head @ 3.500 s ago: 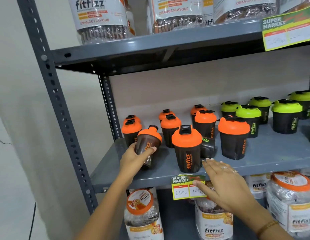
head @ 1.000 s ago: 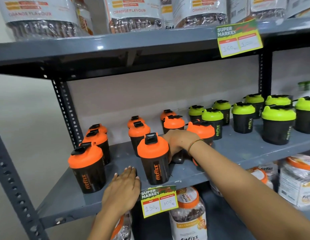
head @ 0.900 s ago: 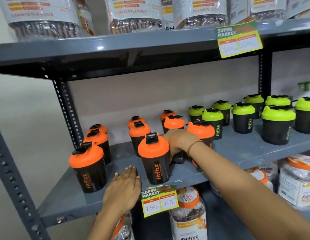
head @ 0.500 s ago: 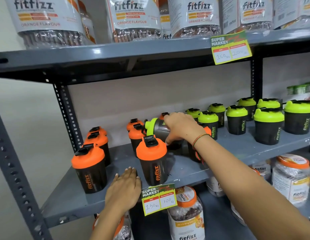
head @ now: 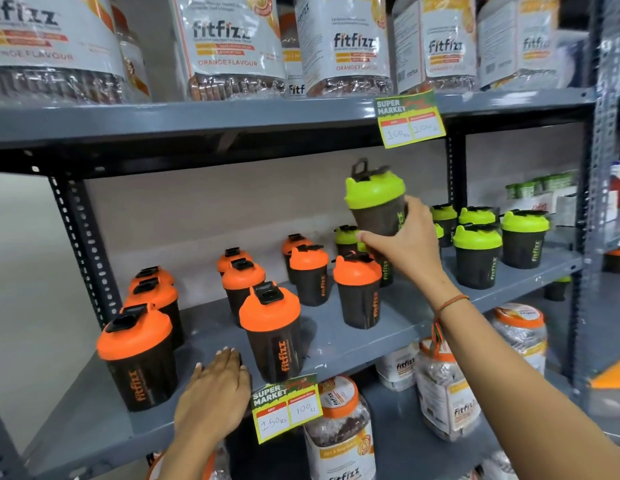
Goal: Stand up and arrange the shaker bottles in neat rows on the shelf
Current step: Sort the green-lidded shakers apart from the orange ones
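Note:
My right hand (head: pixel 407 242) grips a green-lidded shaker bottle (head: pixel 376 199), upright and lifted well above the grey middle shelf (head: pixel 336 344). My left hand (head: pixel 215 398) lies flat, palm down, on the shelf's front edge and holds nothing. Several orange-lidded shakers stand upright on the left part of the shelf, the nearest ones at the front left (head: pixel 137 355) and front centre (head: pixel 272 336). Several green-lidded shakers (head: pixel 476 256) stand upright at the right, partly hidden behind my right hand.
Large fitfizz jars (head: pixel 229 46) fill the upper shelf, whose edge hangs low over the lifted bottle. More jars (head: pixel 339 431) stand on the shelf below. Price tags (head: pixel 286 407) stick out from the shelf edges. A perforated post (head: pixel 83 244) bounds the left side.
My right hand pulled the lying green-lidded shaker from among the orange ones, turned it upright and raised it up and to the right. My left hand stayed flat on the shelf edge.

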Action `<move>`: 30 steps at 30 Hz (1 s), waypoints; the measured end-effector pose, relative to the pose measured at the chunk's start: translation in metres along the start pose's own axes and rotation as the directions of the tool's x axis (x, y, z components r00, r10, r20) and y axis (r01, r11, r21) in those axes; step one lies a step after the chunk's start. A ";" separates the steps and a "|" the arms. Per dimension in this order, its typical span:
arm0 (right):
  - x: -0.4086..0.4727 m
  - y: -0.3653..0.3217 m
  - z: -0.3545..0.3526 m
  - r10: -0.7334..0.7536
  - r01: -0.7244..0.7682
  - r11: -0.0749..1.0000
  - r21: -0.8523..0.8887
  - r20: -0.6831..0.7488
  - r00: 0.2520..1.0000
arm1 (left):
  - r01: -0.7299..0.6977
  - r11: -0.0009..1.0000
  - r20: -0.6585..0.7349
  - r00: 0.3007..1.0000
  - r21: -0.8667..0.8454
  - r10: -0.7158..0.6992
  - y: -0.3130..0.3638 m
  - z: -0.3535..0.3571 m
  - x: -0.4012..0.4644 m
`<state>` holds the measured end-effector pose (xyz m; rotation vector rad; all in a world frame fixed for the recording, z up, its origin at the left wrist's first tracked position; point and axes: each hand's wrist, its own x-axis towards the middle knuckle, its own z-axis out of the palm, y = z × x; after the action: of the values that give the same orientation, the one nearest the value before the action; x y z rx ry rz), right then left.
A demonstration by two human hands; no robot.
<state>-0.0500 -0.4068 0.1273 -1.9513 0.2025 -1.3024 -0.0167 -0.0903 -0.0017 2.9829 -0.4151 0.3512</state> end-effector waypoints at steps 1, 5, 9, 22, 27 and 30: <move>0.000 0.011 -0.003 0.039 -0.039 0.999 0.022 -0.009 0.999 | 0.000 1.000 0.003 1.000 0.008 0.000 0.000 0.000 0.000; -0.001 0.056 -0.006 0.203 -0.204 0.979 0.010 0.028 0.979 | 0.004 1.000 0.007 1.000 0.024 -0.004 -0.001 0.000 -0.001; -0.010 0.101 -0.002 0.256 -0.251 0.966 -0.062 0.107 0.961 | 0.007 0.999 0.001 1.000 0.038 -0.007 0.000 -0.003 -0.002; -0.011 0.182 0.007 0.040 -0.023 0.994 -0.110 0.157 0.987 | 0.105 0.988 -0.055 0.994 0.112 -0.099 0.003 0.003 -0.011; -0.013 0.186 0.003 0.034 -0.013 0.995 -0.103 0.200 0.979 | 0.210 0.866 -0.225 0.913 -0.454 -0.339 0.011 -0.005 -0.009; -0.006 0.190 -0.005 0.038 -0.030 0.999 -0.037 0.249 0.968 | -0.062 0.641 -0.484 0.713 -0.765 -0.508 0.031 -0.013 -0.018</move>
<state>-0.0054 -0.5377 -0.0028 -2.1093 0.1323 -1.0244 -0.0445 -0.1135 0.0093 1.8687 -0.0237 0.9236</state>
